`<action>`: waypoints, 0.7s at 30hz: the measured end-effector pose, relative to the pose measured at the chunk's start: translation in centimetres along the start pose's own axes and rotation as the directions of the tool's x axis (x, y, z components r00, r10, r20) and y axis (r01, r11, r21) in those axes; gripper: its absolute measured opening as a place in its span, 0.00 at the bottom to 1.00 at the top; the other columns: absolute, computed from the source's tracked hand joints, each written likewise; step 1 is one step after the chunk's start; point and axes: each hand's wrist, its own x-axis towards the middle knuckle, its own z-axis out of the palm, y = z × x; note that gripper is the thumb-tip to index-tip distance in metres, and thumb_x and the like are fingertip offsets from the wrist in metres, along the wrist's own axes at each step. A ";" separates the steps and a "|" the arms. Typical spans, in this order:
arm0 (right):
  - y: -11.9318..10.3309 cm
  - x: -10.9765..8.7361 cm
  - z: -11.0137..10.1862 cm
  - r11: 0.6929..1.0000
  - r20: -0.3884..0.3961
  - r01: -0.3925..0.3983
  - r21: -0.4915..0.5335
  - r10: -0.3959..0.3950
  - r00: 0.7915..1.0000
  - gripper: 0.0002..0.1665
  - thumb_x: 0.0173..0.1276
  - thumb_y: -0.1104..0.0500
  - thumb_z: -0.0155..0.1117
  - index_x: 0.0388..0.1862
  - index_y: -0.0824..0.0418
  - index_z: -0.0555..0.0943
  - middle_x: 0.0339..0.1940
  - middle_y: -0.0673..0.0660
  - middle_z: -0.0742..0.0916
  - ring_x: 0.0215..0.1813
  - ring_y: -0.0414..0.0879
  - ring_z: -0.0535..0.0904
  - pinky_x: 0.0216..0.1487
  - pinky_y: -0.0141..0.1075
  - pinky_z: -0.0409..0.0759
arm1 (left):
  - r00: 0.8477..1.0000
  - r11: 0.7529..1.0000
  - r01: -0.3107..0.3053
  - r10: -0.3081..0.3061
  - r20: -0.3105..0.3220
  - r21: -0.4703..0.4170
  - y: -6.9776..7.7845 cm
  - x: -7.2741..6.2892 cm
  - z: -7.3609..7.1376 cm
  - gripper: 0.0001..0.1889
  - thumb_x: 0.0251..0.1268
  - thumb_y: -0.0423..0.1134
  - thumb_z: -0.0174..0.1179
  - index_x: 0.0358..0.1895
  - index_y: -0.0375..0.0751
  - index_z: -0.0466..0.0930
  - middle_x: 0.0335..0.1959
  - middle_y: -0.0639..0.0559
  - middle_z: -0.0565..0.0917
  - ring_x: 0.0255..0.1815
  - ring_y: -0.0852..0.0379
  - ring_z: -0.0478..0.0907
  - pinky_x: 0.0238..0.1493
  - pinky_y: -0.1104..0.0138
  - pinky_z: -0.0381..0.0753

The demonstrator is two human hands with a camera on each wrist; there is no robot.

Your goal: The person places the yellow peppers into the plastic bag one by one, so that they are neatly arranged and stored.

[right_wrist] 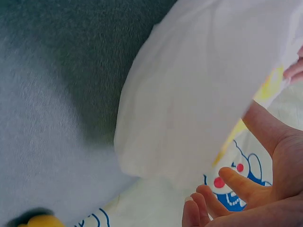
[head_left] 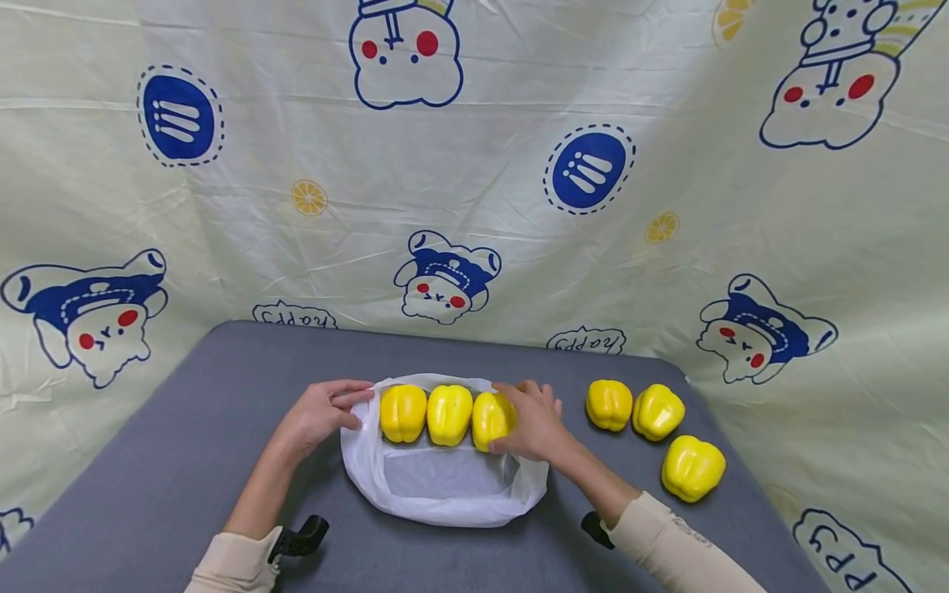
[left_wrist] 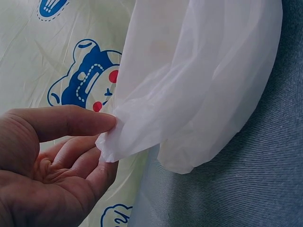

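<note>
A white plastic bag (head_left: pixel 452 512) lies with its mouth spread wide on the grey table. Three yellow bell peppers stand in a row along its far side: a left one (head_left: pixel 404 413), a middle one (head_left: pixel 449 415) and a right one (head_left: pixel 491 418). My left hand (head_left: pixel 320 416) pinches the bag's left rim between thumb and fingers, as the left wrist view (left_wrist: pixel 61 156) confirms. At the bag's right side, my right hand (head_left: pixel 535 422) holds the right pepper between thumb and forefinger. In the right wrist view the bag hides the thumb's tip, while the other fingers (right_wrist: pixel 246 187) spread outside.
Three more yellow peppers sit on the table (head_left: pixel 593 535) to the right: one (head_left: pixel 610 404), a neighbour (head_left: pixel 658 412) beside it and a nearer one (head_left: pixel 693 468) close to the right edge. A printed curtain (head_left: pixel 474 181) hangs behind the table.
</note>
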 end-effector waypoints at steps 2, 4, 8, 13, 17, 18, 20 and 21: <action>0.1 0.0 -0.5 1.000 -0.011 -0.004 0.017 0.004 1.000 0.51 0.44 0.51 0.86 0.71 0.53 0.76 0.63 0.66 0.78 0.58 0.60 0.67 0.48 0.50 0.64 | 1.000 1.000 0.000 0.000 0.000 0.002 0.0 -0.1 -0.1 0.33 0.55 0.19 0.63 0.68 0.35 0.75 0.64 0.41 0.82 0.75 0.40 0.68 0.73 0.44 0.68; 0.3 -0.2 -1.0 1.000 -0.017 -0.014 0.024 0.015 1.000 0.50 0.46 0.51 0.85 0.71 0.53 0.76 0.65 0.66 0.77 0.60 0.61 0.67 0.49 0.51 0.64 | 1.000 1.000 0.001 -0.001 -0.001 0.003 0.0 -0.1 -0.1 0.33 0.55 0.19 0.62 0.69 0.35 0.75 0.64 0.41 0.82 0.75 0.40 0.68 0.73 0.43 0.68; 1.2 -0.7 -2.4 0.999 -0.023 -0.035 0.015 0.035 0.999 0.50 0.49 0.51 0.84 0.72 0.53 0.74 0.68 0.68 0.75 0.63 0.64 0.66 0.52 0.55 0.66 | 1.000 1.000 0.003 -0.003 -0.001 0.006 -0.1 -0.1 -0.2 0.33 0.55 0.20 0.62 0.69 0.36 0.75 0.64 0.42 0.82 0.76 0.40 0.68 0.73 0.43 0.67; 2.8 -1.7 -4.0 0.998 -0.037 -0.066 -0.001 0.066 0.997 0.50 0.50 0.52 0.83 0.73 0.53 0.72 0.69 0.70 0.74 0.65 0.68 0.65 0.52 0.57 0.67 | 1.000 1.000 0.009 -0.009 -0.014 0.007 -0.3 0.1 -0.3 0.33 0.55 0.20 0.62 0.68 0.37 0.76 0.63 0.43 0.83 0.76 0.41 0.68 0.74 0.43 0.66; 4.5 -2.9 -5.4 0.997 -0.060 -0.073 -0.010 0.072 0.996 0.52 0.50 0.50 0.83 0.74 0.54 0.71 0.70 0.72 0.73 0.65 0.71 0.65 0.53 0.62 0.66 | 1.000 1.000 0.003 -0.002 -0.013 0.006 -0.2 0.2 -0.2 0.33 0.55 0.20 0.62 0.68 0.37 0.76 0.63 0.43 0.83 0.76 0.41 0.68 0.73 0.43 0.67; 5.0 -3.2 -5.7 0.997 -0.065 -0.078 -0.012 0.077 0.995 0.53 0.49 0.49 0.83 0.74 0.54 0.71 0.70 0.73 0.73 0.65 0.71 0.65 0.53 0.64 0.66 | 1.000 1.000 0.001 -0.001 -0.013 0.005 -0.2 0.2 -0.2 0.33 0.56 0.20 0.62 0.68 0.37 0.76 0.63 0.43 0.83 0.76 0.41 0.68 0.73 0.43 0.67; 5.8 -3.8 -6.3 0.996 -0.063 -0.089 -0.014 0.088 0.994 0.54 0.49 0.47 0.83 0.75 0.54 0.70 0.70 0.73 0.72 0.65 0.72 0.64 0.55 0.68 0.65 | 1.000 1.000 0.005 -0.005 -0.013 0.000 -0.2 0.3 -0.1 0.33 0.55 0.19 0.61 0.68 0.37 0.76 0.64 0.43 0.82 0.75 0.41 0.68 0.73 0.44 0.67; 6.3 -4.1 -6.6 0.995 -0.059 -0.097 -0.013 0.096 0.994 0.55 0.49 0.47 0.83 0.75 0.54 0.69 0.70 0.74 0.72 0.66 0.72 0.64 0.56 0.70 0.64 | 1.000 1.000 0.008 -0.008 -0.014 -0.003 -0.1 0.3 -0.1 0.33 0.55 0.19 0.61 0.68 0.37 0.76 0.64 0.43 0.82 0.75 0.41 0.68 0.73 0.44 0.68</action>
